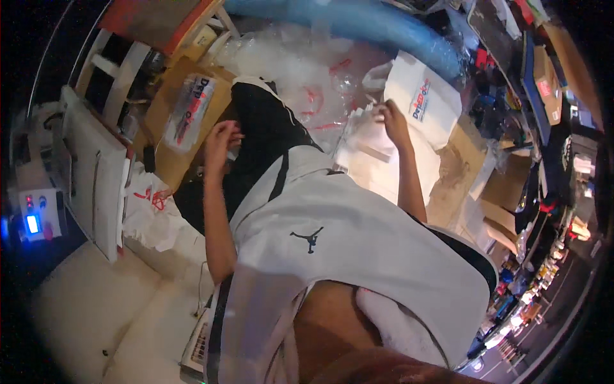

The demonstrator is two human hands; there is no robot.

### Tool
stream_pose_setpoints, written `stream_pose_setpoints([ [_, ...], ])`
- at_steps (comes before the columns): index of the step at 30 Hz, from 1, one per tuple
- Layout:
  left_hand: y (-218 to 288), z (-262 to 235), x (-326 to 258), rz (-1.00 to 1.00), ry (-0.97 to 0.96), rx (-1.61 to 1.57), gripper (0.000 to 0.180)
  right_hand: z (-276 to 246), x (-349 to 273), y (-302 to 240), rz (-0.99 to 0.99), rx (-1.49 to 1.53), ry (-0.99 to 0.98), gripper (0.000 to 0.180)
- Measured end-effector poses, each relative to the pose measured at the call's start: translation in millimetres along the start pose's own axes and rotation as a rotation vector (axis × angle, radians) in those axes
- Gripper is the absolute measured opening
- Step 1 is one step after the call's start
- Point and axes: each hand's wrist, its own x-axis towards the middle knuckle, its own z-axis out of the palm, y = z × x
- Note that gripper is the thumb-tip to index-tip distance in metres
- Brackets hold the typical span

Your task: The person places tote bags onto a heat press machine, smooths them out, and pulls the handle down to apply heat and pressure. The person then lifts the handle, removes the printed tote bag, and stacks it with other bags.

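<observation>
My left hand [222, 142] is raised beside my black-clad knee [259, 112], its fingers loosely bent and a little apart. I see nothing held in it. My right hand [391, 121] is over a pile of white plastic sheets or bags [368, 141], fingers bent and spread toward its far edge. Whether the fingertips touch the pile I cannot tell. Just right of that hand lies a white plastic bag [441, 96] with blue and red print. A flat clear-and-white printed packet [187, 125] rests on brown cardboard [167, 144] to the left of my left hand.
Clear plastic wrap [281, 51] spreads ahead, below a long blue wrapped roll [358, 22]. A white panel [96, 169] stands at left near a device with a lit blue display [33, 223]. Cardboard [457, 160] and cluttered shelves [505, 96] line the right.
</observation>
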Motion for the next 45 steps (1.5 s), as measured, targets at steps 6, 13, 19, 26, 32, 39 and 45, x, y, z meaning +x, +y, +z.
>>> stream_pose_setpoints([
  [6,70.4,93.7,-3.5,-0.601,-0.959,-0.518,0.112,37.3,-30.2,-257.8,-0.579,0.622,-0.228,0.026],
  [13,198.4,100.8,7.9,0.086,-0.507,-0.534,0.066,-13.7,-69.1,-321.8,-1.066,1.201,-0.577,0.015],
  [19,274.3,34.9,33.6,0.665,-0.131,-0.614,0.033,10.2,5.0,-275.5,-0.948,1.083,-0.172,0.026],
  [26,259.6,-67.5,193.6,0.766,0.411,-0.128,0.038,157.2,165.4,-273.6,-0.821,0.413,0.081,0.018],
  [32,255.9,-95.7,237.5,0.745,1.003,0.449,0.033,247.8,212.9,-294.9,-0.846,-0.137,0.541,0.044],
  [39,126.1,-40.8,92.1,0.487,0.821,0.245,0.016,315.5,263.1,-303.5,-0.139,0.243,-0.171,0.031],
  [45,-15.8,-56.5,22.7,0.333,0.85,0.226,0.011,347.2,244.0,-287.4,-0.183,0.939,-0.162,0.021],
])
